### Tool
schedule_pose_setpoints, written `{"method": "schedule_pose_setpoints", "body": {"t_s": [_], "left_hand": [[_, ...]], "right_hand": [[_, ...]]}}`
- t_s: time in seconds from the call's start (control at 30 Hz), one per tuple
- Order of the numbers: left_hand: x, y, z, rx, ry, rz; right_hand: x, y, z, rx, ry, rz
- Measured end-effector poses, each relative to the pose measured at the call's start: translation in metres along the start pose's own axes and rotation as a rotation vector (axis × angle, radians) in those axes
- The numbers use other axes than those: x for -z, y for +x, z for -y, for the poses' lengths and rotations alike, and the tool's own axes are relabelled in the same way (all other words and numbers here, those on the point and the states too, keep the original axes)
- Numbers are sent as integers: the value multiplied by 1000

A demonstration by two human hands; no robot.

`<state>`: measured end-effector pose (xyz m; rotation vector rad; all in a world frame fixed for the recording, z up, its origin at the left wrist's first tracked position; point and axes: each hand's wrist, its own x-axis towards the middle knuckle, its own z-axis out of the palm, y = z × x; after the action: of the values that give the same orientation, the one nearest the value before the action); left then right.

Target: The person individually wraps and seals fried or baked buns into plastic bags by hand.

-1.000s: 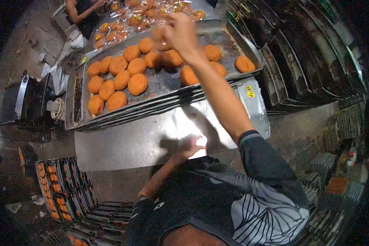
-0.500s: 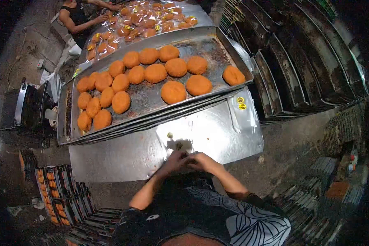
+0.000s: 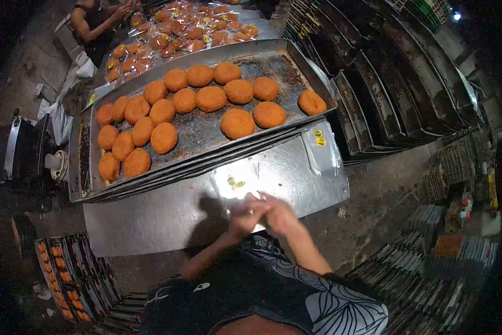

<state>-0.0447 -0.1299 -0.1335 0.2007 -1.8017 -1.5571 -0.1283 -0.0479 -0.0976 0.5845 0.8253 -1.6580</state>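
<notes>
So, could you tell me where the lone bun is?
Head view: the lone bun lies at the right end of the tray, apart from the other buns.

A long steel table [image 3: 150, 223] stands on a dark, stained concrete floor [image 3: 385, 190]. Right of the table, empty blackened trays [image 3: 396, 84] lean in rows. Left of it sits a metal machine [image 3: 16, 151]. Far beyond its right end, one small lamp [image 3: 456, 15] glows.

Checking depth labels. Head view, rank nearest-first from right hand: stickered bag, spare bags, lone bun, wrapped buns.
From right hand:
1. stickered bag, just ahead.
2. spare bags, right end of table.
3. lone bun, right end of tray.
4. wrapped buns, far back.
</notes>
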Motion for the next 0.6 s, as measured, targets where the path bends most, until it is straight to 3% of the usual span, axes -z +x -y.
{"method": "schedule_pose_setpoints", "body": {"t_s": [0.03,0.07,0.1,0.17,0.23,0.3,0.33,0.37,0.4,0.43,0.47,0.5,0.57,0.6], "left_hand": [[9,1,-15,69,222,222],[15,-4,12,121,82,83],[19,-10,39,177,-60,-60],[30,51,-33,344,-642,-500],[87,67,-28,564,-965,-298],[127,63,-18,436,-796,-372],[141,59,-16,317,-631,-434],[153,69,-28,400,-855,-709],[163,77,-44,373,-870,-788],[173,76,-53,348,-879,-864],[187,68,-56,356,-854,-871],[202,67,-57,289,-991,-824],[210,64,-57,219,-1136,-772],[210,66,-55,179,-1142,-858]], "right_hand": [[7,14,19,54,-120,456],[-29,9,20,440,-321,209],[-54,17,18,565,-85,444],[-87,17,2,406,115,844],[-91,34,-30,150,-414,547],[-96,52,-7,863,-1446,437],[-121,54,26,975,-1711,235],[-146,57,52,1351,-1723,-2],[-137,101,78,1799,-2094,-609],[-110,143,94,2002,-2215,-709],[-129,137,97,1107,-2215,-445],[-140,117,97,1025,-1986,-181],[-154,84,65,1285,-1538,10],[-159,61,39,1280,-1393,159]]}}
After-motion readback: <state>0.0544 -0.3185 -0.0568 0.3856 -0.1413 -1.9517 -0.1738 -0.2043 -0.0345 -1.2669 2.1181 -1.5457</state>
